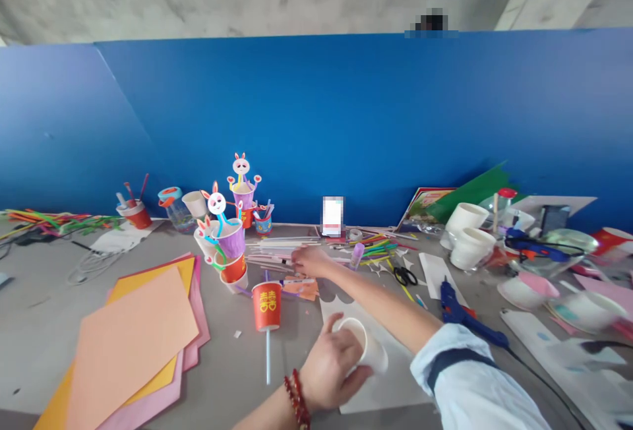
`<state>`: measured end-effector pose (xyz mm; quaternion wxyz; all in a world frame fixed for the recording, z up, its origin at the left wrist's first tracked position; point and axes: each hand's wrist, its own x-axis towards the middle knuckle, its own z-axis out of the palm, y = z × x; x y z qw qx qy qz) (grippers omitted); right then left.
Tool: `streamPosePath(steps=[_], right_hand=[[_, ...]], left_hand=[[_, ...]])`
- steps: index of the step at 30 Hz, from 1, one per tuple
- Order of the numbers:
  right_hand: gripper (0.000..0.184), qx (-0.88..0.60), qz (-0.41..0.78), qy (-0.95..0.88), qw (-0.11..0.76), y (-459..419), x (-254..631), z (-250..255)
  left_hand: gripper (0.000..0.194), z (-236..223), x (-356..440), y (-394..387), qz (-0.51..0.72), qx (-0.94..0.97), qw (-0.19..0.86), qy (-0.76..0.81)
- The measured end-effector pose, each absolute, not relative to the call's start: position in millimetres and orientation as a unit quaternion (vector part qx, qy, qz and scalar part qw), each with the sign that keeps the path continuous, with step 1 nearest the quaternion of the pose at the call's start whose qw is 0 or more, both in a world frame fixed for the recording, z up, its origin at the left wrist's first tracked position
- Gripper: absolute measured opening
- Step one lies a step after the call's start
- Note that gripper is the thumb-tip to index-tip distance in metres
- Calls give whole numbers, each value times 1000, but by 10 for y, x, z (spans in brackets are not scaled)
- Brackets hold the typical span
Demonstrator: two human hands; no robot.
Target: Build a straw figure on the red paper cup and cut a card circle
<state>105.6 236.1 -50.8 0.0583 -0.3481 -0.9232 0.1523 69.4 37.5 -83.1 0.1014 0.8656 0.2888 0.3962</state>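
My left hand (pixel 332 359), with a red bead bracelet at the wrist, grips a white paper cup (pixel 372 349) tilted over a white sheet (pixel 390 390). My right hand (pixel 310 262) reaches across, fingers curled down among thin sticks (pixel 271 260); what they hold, if anything, is hidden. Just below it lies a marker (pixel 298 281) on an orange paper scrap (pixel 307 293). Left of my hands, a red cup with gold characters (pixel 267 308) has a pale blue straw (pixel 268 359) sticking out toward me. Behind it stand rabbit figures made from stacked cups (pixel 231 240).
Coloured paper sheets (pixel 133 337) lie at the left. At the right are a blue glue gun (pixel 462 318) with a cord, black scissors (pixel 405 276) and white cups (pixel 472 248). A purple glue stick (pixel 357 256) stands near colourful straws (pixel 383 250). A blue partition (pixel 316 120) closes the back.
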Motion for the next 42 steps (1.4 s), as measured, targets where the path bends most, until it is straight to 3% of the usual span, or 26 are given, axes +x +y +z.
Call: streamPosePath(steps=[4, 7, 12, 18, 22, 27, 34, 38, 40, 42], right_hand=[[22, -390, 206, -887, 138, 2302, 1368, -296], [24, -390, 240, -868, 189, 2152, 1631, -159], [26, -407, 257, -839, 254, 1943, 1854, -84], [27, -368, 293, -837, 279, 1708, 1840, 69], [27, -307, 317, -854, 275, 1526, 1820, 296], [31, -316, 317, -844, 295, 1609, 1795, 409], [55, -421, 266, -799, 337, 2005, 1653, 216], [26, -412, 244, -810, 339, 1879, 1592, 156], [29, -376, 272, -820, 335, 1712, 1570, 156], [30, -321, 408, -782, 345, 1539, 1544, 155]], left_hand=[[11, -398, 518, 252, 402, 811, 127, 406], [10, -57, 225, 191, 401, 803, 182, 400], [32, 236, -206, 340, 374, 829, 241, 339], [28, 413, -352, 705, 263, 873, 20, 410], [36, 554, -428, 921, 160, 906, 25, 391], [46, 568, -448, 988, 184, 887, 120, 407], [36, 343, -601, 840, 268, 814, 157, 491], [36, 242, -647, 780, 329, 764, 178, 526], [38, 206, -589, 747, 326, 773, 177, 514], [39, 178, -482, 709, 308, 798, 183, 485]])
